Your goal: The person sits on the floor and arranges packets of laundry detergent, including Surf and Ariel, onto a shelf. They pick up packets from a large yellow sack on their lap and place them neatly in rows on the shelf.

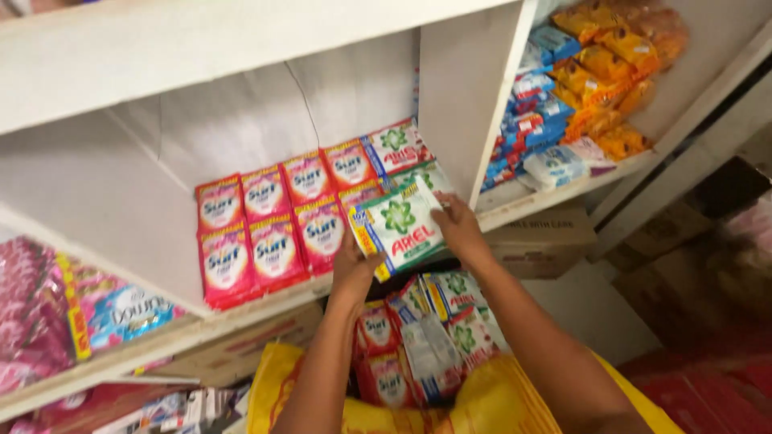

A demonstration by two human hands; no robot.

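Observation:
Both my hands hold a stack of green-and-white detergent sachets (400,226) at the front edge of a white shelf (161,341). My left hand (351,269) grips the stack's lower left corner. My right hand (458,227) holds its right side. To the left on the shelf lie two rows of red-and-pink detergent sachets (265,229). Behind the held stack more green-and-white sachets (396,147) rest against the back wall. Below my arms a yellow bag (482,402) holds more red and green sachets (426,337).
A white upright panel (470,96) divides the shelf from a right bay with blue packets (527,104), orange snack bags (603,72) and a white pack (555,166). Pink and blue pouches (72,313) fill the left bay. Cardboard boxes (543,237) sit below the shelf.

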